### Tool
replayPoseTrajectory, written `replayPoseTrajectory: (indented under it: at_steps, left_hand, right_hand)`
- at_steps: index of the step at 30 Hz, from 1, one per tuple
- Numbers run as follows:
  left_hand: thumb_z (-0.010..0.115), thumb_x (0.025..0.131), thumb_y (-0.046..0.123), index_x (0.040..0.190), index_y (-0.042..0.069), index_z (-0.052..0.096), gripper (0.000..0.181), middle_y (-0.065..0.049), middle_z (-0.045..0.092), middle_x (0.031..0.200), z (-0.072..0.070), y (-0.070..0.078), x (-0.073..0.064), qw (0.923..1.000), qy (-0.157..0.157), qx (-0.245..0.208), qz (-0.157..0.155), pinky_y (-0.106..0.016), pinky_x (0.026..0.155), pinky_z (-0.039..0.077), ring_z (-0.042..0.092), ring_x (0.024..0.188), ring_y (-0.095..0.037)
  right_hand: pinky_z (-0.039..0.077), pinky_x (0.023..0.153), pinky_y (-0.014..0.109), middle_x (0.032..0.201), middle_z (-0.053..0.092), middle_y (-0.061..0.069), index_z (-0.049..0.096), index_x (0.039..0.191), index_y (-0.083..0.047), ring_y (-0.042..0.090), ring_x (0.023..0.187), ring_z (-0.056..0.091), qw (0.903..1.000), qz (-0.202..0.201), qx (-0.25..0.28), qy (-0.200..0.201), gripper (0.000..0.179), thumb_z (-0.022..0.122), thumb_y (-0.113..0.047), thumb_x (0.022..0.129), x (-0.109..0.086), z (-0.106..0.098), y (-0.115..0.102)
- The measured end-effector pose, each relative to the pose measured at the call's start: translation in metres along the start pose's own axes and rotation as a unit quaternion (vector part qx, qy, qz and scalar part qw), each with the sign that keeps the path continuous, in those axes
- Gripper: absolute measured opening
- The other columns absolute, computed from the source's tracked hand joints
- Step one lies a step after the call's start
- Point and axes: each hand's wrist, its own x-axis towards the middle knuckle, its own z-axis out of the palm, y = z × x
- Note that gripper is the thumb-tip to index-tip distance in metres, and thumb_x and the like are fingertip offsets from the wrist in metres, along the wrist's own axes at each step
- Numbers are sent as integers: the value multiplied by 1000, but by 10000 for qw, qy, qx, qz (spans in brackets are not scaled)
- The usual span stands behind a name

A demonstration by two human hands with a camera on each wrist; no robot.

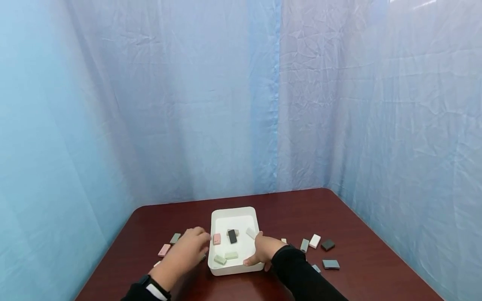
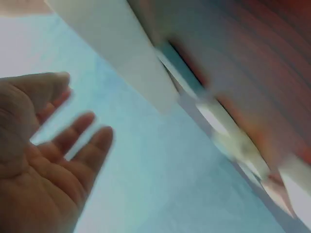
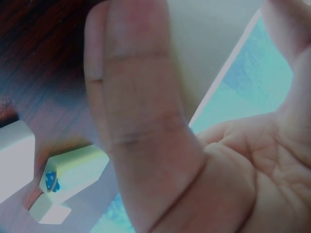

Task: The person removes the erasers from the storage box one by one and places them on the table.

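Observation:
A shallow white tray stands at the middle of the table. Inside it lie a pink block, a dark block on top of a pale one, two pale green blocks and a whitish block. My right hand grips the tray's right side, thumb over the inside and fingers along the outer wall. Beside the tray's left wall is my left hand. Its fingers are spread and loosely bent in the left wrist view, with nothing in the palm.
To the left lie a pink block and a grey-green block. Several more are scattered on the right, among them a white block, a dark block and a blue-grey block. Blue curtains hang behind the dark red table.

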Motion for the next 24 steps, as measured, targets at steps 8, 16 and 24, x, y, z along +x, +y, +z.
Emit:
replayPoseTrajectory:
  at_steps: [8, 16, 24]
  left_hand:
    - [84, 77, 13, 117, 26, 72, 44, 7, 65, 116, 18, 34, 34, 9806, -1095, -193, 1617, -24, 83, 51, 56, 108, -6]
    - [80, 81, 10, 117, 30, 71, 42, 8, 65, 112, 35, 40, 46, 9604, -1655, -809, 2090, -14, 74, 49, 57, 101, -1]
    - [78, 85, 17, 99, 29, 76, 18, 14, 60, 88, 36, 44, 51, 9690, -1706, -352, 1755, -14, 66, 45, 50, 79, 3]
  right_hand:
    - [51, 64, 36, 66, 64, 9, 14, 151, 7, 22, 53, 64, 9999, -20, -13, -106, 113, 75, -56, 79, 1, -2, 0]
    - [51, 57, 34, 65, 64, 8, 15, 151, 7, 22, 52, 64, 9998, -64, -26, -168, 113, 75, -56, 79, -1, -1, -2]
    - [51, 60, 34, 64, 63, 9, 16, 150, 8, 23, 51, 63, 9999, -74, -21, -95, 112, 75, -56, 79, 0, -1, -1]
